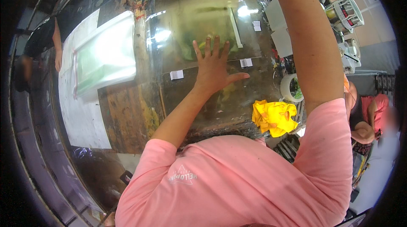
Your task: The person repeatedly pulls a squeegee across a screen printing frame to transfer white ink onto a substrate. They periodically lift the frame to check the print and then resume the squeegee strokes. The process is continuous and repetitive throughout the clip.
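My left hand [214, 66] lies flat with its fingers spread on a glossy, see-through sheet [199, 11] over the dark worktable. Just beyond the fingertips, a yellowish-green tint shows through the sheet. Around the hand sit small white tabs [176, 75], one to its left and others to its right. A narrow white strip [235, 27] lies ahead of it, to the right. My right arm [316, 36] reaches far forward past the upper edge of the picture, so the right hand is out of sight. Close to my body, right of the left forearm, rests a crumpled yellow cloth [275, 117].
A stack of clear plastic sleeves [106, 53] lies on white paper [82, 119] to the left. Right of the sheet are a wide tape roll [286, 88], white cards [280, 42] and cans [345, 13]. One person stands at far left; another sits at far right.
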A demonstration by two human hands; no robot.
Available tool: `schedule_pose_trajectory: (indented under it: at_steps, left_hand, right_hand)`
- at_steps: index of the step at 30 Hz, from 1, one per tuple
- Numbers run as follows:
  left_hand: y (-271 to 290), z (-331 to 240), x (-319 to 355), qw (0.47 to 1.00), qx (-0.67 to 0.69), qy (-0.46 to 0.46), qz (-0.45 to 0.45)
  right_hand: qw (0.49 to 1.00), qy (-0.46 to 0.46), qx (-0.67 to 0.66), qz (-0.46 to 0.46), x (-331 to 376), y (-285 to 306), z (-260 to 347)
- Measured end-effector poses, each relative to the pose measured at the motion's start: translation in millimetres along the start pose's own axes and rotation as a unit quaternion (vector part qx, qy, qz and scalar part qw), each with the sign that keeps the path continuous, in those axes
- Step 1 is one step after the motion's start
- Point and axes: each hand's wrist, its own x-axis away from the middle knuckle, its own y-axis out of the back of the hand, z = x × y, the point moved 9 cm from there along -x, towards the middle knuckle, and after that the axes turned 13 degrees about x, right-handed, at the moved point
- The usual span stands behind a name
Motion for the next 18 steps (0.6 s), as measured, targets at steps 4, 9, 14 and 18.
schedule_pose_trajectory:
  at_steps: [4,9,14,18]
  left_hand:
    - [3.1,-2.4,1.5,1.0,-0.002,-0.007,-0.001]
    - [0.7,-1.2,5.5,1.0,-0.001,-0.006,0.001]
    - [45.0,4.7,8.2,0.996,0.055,0.017,-0.073]
    - [148.9,78.8,23.3,0.846,0.43,0.192,-0.251]
  right_hand:
    - [1.0,-0.013,-0.008,0.018,5.0,2.9,0.8]
    - [1.0,-0.011,0.016,0.005,8.8,5.1,5.7]
    - [0.999,0.005,-0.028,-0.036,16.2,9.4,8.1]
    - [0.998,-0.013,-0.046,-0.043,48.4,11.2,13.6]
